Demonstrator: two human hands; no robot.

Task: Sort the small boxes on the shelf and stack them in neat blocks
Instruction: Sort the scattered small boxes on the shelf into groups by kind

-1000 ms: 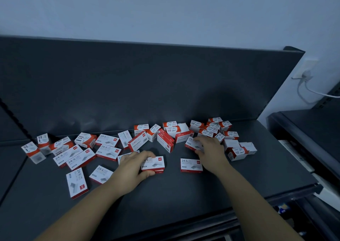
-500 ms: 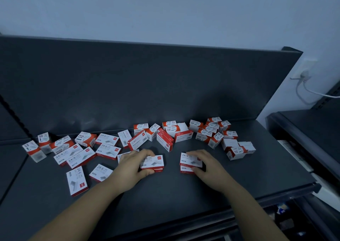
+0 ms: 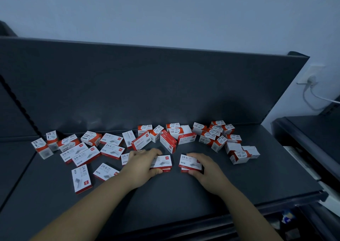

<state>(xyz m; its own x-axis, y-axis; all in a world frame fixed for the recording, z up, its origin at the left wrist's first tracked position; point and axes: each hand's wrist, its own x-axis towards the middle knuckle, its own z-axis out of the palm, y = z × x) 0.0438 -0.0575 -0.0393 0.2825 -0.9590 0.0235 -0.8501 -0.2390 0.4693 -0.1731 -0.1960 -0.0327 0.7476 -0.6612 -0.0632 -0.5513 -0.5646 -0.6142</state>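
left hand (image 3: 142, 165) fingers grip left stack (image 3: 162, 162) | right hand (image 3: 208, 172) grips right stack (image 3: 189, 162), 3 o'clock of it | stacks perhaps two-high

Observed a dark shelf (image 3: 165, 200) strewn with small red-and-white boxes (image 3: 112, 139) along its back panel (image 3: 147, 86). Found the left hand (image 3: 142, 164) gripping a two-high stack (image 3: 162, 162) near the front middle. Found the right hand (image 3: 207, 169) gripping a second two-high stack (image 3: 190, 163) just beside, apart from the first. Noted flat boxes marked 24/6 (image 3: 81, 178) at left, paper-clip boxes (image 3: 207, 138) at right, some tipped. Noted a wall socket with cable (image 3: 311, 79) at far right.
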